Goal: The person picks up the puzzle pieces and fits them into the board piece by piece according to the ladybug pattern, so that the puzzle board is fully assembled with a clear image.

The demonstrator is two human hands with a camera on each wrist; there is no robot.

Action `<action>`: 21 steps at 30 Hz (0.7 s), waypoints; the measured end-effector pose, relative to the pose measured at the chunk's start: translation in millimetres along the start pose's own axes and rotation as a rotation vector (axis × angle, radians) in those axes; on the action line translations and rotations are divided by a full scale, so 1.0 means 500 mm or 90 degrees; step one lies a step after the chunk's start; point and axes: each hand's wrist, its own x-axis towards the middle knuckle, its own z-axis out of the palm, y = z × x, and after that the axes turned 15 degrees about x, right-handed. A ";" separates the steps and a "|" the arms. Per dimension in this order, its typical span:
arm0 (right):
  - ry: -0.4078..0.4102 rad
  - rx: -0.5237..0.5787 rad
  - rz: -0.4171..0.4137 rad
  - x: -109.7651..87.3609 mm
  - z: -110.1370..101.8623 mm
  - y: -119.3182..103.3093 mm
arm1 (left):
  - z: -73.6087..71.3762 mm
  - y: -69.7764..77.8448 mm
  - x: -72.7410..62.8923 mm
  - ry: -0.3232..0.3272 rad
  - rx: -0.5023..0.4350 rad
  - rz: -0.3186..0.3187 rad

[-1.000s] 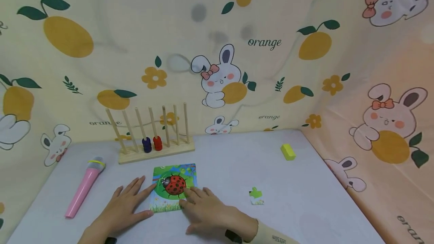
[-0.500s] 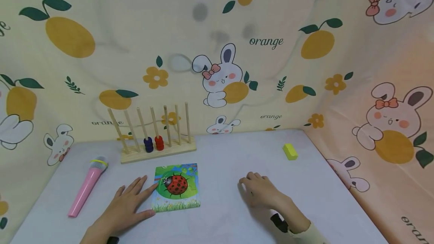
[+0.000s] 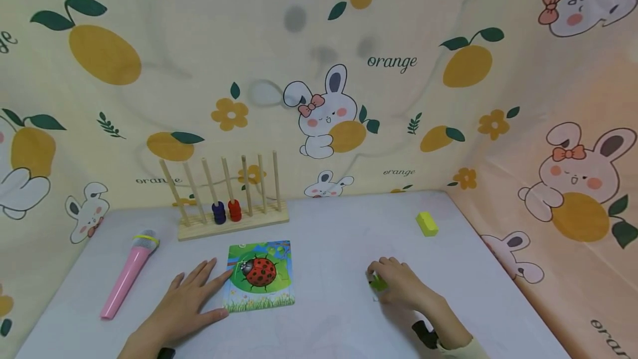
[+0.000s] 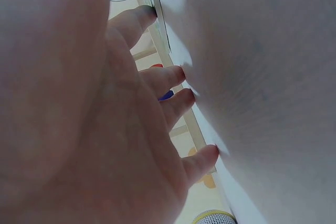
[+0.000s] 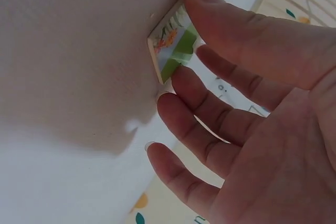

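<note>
A square ladybug jigsaw puzzle (image 3: 264,297) lies flat on the table in the head view. My left hand (image 3: 180,302) rests with spread fingers at its left side, the index fingertip and thumb tip at its edge. To the right, my right hand (image 3: 402,286) pinches a small green and white puzzle piece (image 3: 379,282) between thumb and fingers, at the table top. In the right wrist view, the piece (image 5: 177,46) shows flowers and a green patch, with the thumb on one side and fingertips at the other. Part of it is hidden by the hand.
A wooden bead rack (image 3: 234,228) with blue and red beads stands behind the puzzle. A pink toy microphone (image 3: 127,278) lies at the left. A yellow block (image 3: 426,224) sits at the back right. Printed cloth (image 3: 319,26) hangs behind the table.
My right hand has left the puzzle's right side, moved right across the table and taken hold of the loose puzzle piece. My left hand has stayed in place.
</note>
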 end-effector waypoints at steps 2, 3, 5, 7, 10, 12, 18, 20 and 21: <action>-0.001 0.001 -0.001 0.000 0.000 -0.001 | -0.002 0.000 0.000 -0.003 0.001 0.003; 0.000 0.001 0.000 0.000 0.000 -0.001 | -0.002 0.001 0.000 -0.008 -0.001 0.001; -0.001 0.006 0.000 0.001 0.000 -0.002 | -0.004 0.001 0.000 -0.016 -0.001 0.000; -0.001 0.010 0.003 0.001 0.000 -0.003 | -0.006 0.001 0.000 -0.020 -0.001 0.002; -0.002 0.018 0.004 0.001 -0.001 -0.003 | -0.007 0.002 -0.001 -0.023 0.000 0.001; 0.000 0.017 0.000 0.001 -0.001 -0.003 | -0.007 0.002 -0.001 -0.022 0.001 0.000; -0.006 0.020 -0.012 0.003 -0.002 -0.003 | 0.000 -0.001 0.000 -0.010 0.007 -0.001; -0.009 0.024 -0.011 0.004 -0.004 -0.006 | 0.003 -0.002 0.001 -0.008 0.008 -0.001; -0.009 0.028 -0.011 0.004 -0.004 -0.007 | 0.003 -0.002 0.001 -0.008 0.008 -0.002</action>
